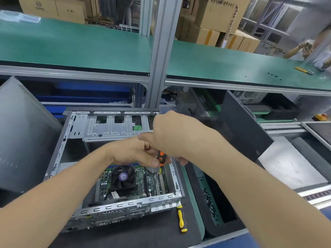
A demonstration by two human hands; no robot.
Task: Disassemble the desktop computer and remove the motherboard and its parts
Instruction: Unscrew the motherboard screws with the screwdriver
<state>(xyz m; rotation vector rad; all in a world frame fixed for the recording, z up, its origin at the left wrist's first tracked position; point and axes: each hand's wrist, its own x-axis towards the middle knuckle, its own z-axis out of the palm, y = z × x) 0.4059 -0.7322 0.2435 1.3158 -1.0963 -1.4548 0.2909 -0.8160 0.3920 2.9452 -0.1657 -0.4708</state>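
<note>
Desktop computer [125, 204] lies open on the black mat [157, 235], motherboard [139, 177] inside. Left hand [133, 153] and right hand [167, 136] both curl round the orange screwdriver [160, 158]. If the tip slips, it could gouge the board!

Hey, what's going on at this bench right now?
A person is working on an open desktop case lying on a black mat. The left hand and right hand both grip an orange screwdriver, whose shaft points down at the motherboard beside the CPU fan. The board and fan are still inside the case. A yellow screwdriver lies on the mat next to the case.
</note>
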